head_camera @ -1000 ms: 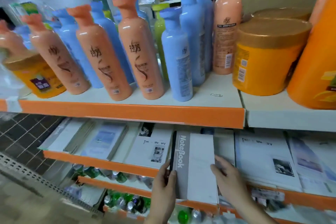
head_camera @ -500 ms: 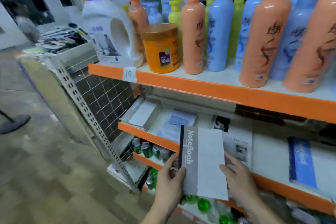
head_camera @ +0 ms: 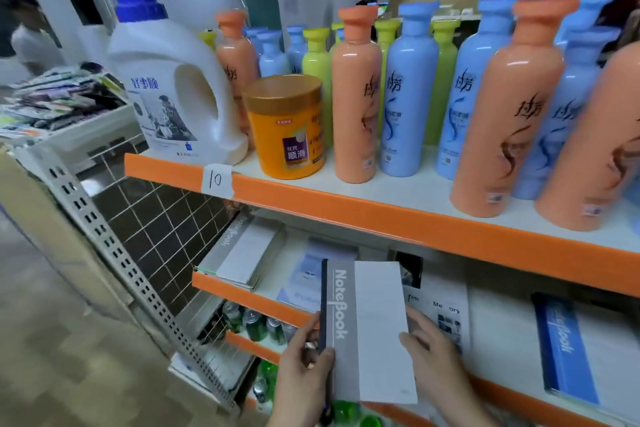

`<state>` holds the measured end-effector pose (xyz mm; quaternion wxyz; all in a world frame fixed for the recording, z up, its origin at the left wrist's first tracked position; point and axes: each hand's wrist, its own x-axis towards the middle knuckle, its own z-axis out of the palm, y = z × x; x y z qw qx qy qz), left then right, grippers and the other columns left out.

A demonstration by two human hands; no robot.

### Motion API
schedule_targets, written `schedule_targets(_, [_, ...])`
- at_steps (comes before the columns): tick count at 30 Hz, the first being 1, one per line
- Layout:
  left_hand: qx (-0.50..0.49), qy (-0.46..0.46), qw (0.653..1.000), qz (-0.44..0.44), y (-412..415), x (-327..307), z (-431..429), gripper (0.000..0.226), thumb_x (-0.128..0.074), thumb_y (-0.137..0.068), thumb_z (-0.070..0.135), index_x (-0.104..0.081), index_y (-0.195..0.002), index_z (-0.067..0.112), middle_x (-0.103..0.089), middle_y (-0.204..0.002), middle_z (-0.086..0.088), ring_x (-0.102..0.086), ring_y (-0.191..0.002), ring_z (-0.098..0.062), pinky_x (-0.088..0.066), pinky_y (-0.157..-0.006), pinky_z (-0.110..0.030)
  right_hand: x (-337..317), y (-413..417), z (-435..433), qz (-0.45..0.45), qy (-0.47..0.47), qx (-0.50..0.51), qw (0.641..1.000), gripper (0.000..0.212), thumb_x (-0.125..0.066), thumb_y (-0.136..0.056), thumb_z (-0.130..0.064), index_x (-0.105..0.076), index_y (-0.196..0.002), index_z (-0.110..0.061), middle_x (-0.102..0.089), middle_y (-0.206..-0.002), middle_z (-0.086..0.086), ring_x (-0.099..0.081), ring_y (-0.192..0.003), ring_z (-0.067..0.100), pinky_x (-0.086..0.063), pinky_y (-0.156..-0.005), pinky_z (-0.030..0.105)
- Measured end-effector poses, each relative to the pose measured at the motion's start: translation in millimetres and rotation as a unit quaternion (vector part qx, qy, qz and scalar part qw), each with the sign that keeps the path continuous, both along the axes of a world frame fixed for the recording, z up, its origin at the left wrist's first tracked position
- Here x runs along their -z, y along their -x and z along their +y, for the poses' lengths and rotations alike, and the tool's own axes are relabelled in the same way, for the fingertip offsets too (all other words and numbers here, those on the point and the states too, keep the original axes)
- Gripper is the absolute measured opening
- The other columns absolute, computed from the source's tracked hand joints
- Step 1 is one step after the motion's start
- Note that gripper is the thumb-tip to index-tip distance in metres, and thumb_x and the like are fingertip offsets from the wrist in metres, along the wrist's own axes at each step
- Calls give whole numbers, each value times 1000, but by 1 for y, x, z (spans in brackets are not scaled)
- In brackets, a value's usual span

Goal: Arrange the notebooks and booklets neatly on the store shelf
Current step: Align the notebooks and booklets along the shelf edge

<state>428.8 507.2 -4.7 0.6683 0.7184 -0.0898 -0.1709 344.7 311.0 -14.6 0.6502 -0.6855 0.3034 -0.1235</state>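
Note:
I hold a grey-and-white notebook (head_camera: pixel 372 329) marked "NoteBook" upright in front of the middle shelf (head_camera: pixel 242 291). My left hand (head_camera: pixel 304 374) grips its dark spine at the lower left. My right hand (head_camera: pixel 436 360) holds the right edge with the thumb on the cover. On the shelf behind lie a stack of grey notebooks (head_camera: pixel 242 253) at the left end, a pale blue booklet (head_camera: pixel 311 274), a white "Time Memory" booklet (head_camera: pixel 443 308) and a blue notebook (head_camera: pixel 568 347) at the right.
The upper shelf (head_camera: pixel 381 215) carries a white detergent jug (head_camera: pixel 173 80), an orange jar (head_camera: pixel 287 125) and several orange, blue and green bottles. Green cans (head_camera: pixel 256 322) sit on the lower shelf. A bin of magazines (head_camera: pixel 52 97) stands left, with a tiled floor below.
The view has swung left toward the shelf's end. The notebook came off the shelf surface and is now held upright in front of it, both hands still on it.

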Motion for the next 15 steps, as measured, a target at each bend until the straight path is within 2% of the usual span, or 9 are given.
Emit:
schedule_targets(2, [0, -25, 1000, -4, -12, -3, -3, 57, -65, -88, -8, -63, -128, 33, -72, -90, 13, -56, -71, -17, -48, -72, -23, 3, -11, -3, -3, -7, -9, 1000, 46, -56, -98, -8, -57, -130, -42, -77, -92, 0, -69, -89, 43, -54, -74, 48])
schedule_targets(6, [-13, -57, 998, -9, -32, -2, -12, 57, -64, -91, -4, -62, -133, 34, -72, -99, 4, -63, -83, -31, -55, -76, -35, 5, -29, -13, -24, -17, -31, 999, 50, -57, -98, -9, -52, -131, -47, -77, -94, -1, -69, -90, 40, -56, -80, 53])
schedule_targets(8, [-14, -65, 998, -7, -41, -4, -14, 55, -64, -93, 0, -61, -133, 38, -70, -105, 1, -65, -91, -36, -58, -78, -37, 8, -38, -15, -25, -21, -36, 999, 54, -58, -97, -10, -49, -138, -45, -76, -99, -1, -67, -90, 43, -55, -72, 48])
schedule_targets(9, [-12, -71, 997, -8, -46, -4, -15, 54, -64, -94, 2, -61, -134, 38, -70, -106, 2, -66, -91, -35, -59, -79, -39, 9, -42, -15, -23, -21, -39, 999, 56, -58, -97, -10, -48, -138, -47, -76, -97, 0, -65, -92, 47, -55, -72, 50])
schedule_targets(11, [-5, -81, 997, -13, -54, -8, -13, 52, -63, -95, 4, -60, -134, 39, -71, -104, 9, -66, -90, -34, -59, -80, -44, 14, -50, -13, -18, -17, -45, 999, 59, -58, -96, -9, -48, -131, -56, -76, -93, 1, -61, -96, 50, -54, -81, 59])
schedule_targets(13, [-6, -83, 996, -13, -65, -13, -9, 51, -62, -95, 3, -60, -133, 38, -71, -102, 12, -65, -84, -29, -58, -75, -39, 15, -60, -10, -18, -11, -51, 998, 63, -58, -95, -9, -49, -127, -62, -74, -92, 9, -64, -92, 47, -55, -79, 51])
schedule_targets(15, [0, -84, 996, -15, -79, -17, -2, 51, -61, -95, 2, -60, -133, 36, -71, -102, 11, -65, -82, -20, -57, -73, -33, 15, -72, -4, -21, -12, -56, 998, 68, -59, -93, -9, -46, -133, -62, -67, -91, 22, -64, -81, 42, -48, -72, 40])
